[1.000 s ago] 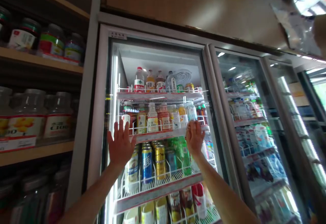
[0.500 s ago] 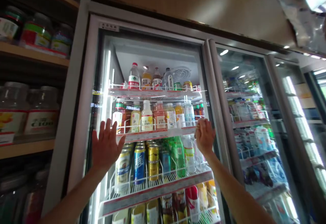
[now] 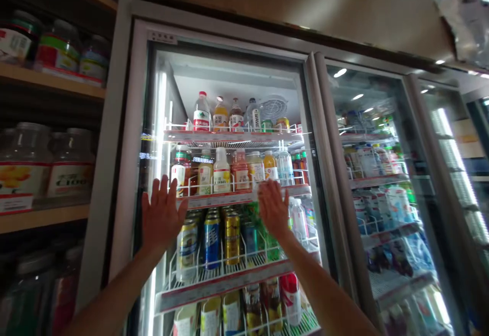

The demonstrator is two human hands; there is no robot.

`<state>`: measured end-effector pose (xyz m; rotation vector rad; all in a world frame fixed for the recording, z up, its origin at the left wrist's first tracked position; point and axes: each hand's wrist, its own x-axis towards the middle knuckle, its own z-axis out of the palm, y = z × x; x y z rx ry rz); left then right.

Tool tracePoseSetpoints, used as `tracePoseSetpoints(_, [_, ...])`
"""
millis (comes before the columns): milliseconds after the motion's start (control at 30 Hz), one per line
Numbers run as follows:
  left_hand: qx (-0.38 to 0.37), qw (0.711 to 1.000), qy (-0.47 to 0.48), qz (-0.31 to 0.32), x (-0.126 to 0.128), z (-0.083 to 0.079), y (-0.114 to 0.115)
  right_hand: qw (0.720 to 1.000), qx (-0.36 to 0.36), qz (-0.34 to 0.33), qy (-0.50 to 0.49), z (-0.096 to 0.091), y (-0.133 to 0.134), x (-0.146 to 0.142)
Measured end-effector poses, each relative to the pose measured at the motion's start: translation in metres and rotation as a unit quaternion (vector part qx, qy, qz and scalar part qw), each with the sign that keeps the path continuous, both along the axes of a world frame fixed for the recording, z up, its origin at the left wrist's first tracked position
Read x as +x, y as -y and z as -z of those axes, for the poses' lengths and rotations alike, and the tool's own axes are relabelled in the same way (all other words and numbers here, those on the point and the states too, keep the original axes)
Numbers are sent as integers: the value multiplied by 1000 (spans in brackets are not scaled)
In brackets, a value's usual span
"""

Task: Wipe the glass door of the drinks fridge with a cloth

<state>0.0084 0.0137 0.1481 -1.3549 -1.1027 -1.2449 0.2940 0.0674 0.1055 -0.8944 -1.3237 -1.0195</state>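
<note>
Item, my left hand [image 3: 160, 218], raised, back towards me, fingers fanned apart, thumb out to the right. Item, my right hand [image 3: 273, 208], raised at about the same height, fingers extended and blurred, the hand unclasped. The two stand well apart in front of a glass-fronted cooler [image 3: 130, 147]; whether either palm touches the glass, I cannot tell from this angle. To the left, a wooden shelf [image 3: 46, 217] bearing clear bottles [image 3: 71, 165] with red-edged white labels. Within the cooler, tilted in my view: a lowest visible row of pale yellow bottles [image 3: 210, 315] and one red bottle [image 3: 292, 295]; above, a can shelf [image 3: 225, 280] with a blue can [image 3: 211, 241] beside a gold can [image 3: 232, 239], and green bottles [image 3: 272, 249] partly behind my right hand. Next shelf up, a white-capped bottle [image 3: 221, 170] and an orange bottle [image 3: 270, 166]. Top shelf, a red-capped bottle [image 3: 201, 113] and a "WAVE" bottle [image 3: 252, 115], both upright, a round vent [image 3: 273, 106] behind. Further right, a second cooler [image 3: 370, 183], stocked, its contents dim.
</note>
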Motion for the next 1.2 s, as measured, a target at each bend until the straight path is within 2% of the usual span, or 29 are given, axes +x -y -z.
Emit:
tracePoseSetpoints(100, [5, 1000, 0, -13, 0, 1, -1, 989, 3, 20, -146, -10, -10, 26])
tracePoseSetpoints(167, [10, 1000, -1, -16, -1, 1, -2, 985, 15, 12, -171, -11, -9, 12])
tracePoseSetpoints(233, [12, 1000, -6, -17, -1, 1, -3, 994, 31, -9, -101, -4, -2, -21])
tracePoseSetpoints(300, [12, 1000, -9, -17, -2, 2, -3, 998, 39, -38, 19, 8, 6, -55])
tracePoseSetpoints(367, [13, 1000, -7, -15, -3, 2, -3, 992, 45, -53, 102, 18, 11, -69])
tracePoseSetpoints(400, [14, 1000, -6, -14, -3, 2, -3, 992, 46, -50, 111, 22, 11, -65])
tracePoseSetpoints(467, [11, 1000, -7, -13, -3, 2, -4, 997, 41, -22, 61, 24, 5, -34])
tracePoseSetpoints(533, [11, 1000, -9, -13, -3, 2, -4, 999, 22, 26, -42, 22, -5, 17])
tracePoseSetpoints(633, [15, 1000, -11, -13, -3, 2, -4, 978, 5, 63, -197, 14, -20, 91])
tracePoseSetpoints(700, [13, 1000, -7, -12, -2, 2, -5, 966, 13, 54, -253, 9, -23, 111])
tracePoseSetpoints(767, [9, 1000, -4, -10, -2, 2, -5, 966, 25, 40, -254, 8, -21, 98])
tracePoseSetpoints(833, [10, 1000, -3, -7, -2, 2, -5, 979, 28, 28, -202, 13, -13, 58])
tracePoseSetpoints(900, [10, 1000, -5, 0, -2, 2, -5, 995, 40, -5, -94, 22, -4, 11])
tracePoseSetpoints(967, [7, 1000, -2, 8, -2, 1, -4, 999, 34, -31, 27, 30, 4, -21])
tracePoseSetpoints(1033, [2, 1000, -2, 11, -2, 2, -3, 993, 30, -37, 105, 31, 7, -25])
tracePoseSetpoints(1067, [0, 1000, -3, 9, -3, 2, -3, 994, 35, -31, 103, 28, 6, -17])
tracePoseSetpoints(1133, [0, 1000, -7, 2, -3, 3, -4, 999, 46, -8, 9, 16, 0, 4])
tracePoseSetpoints(1200, [5, 1000, -12, -5, -3, 4, -5, 992, 47, 4, -118, 4, -7, 15])
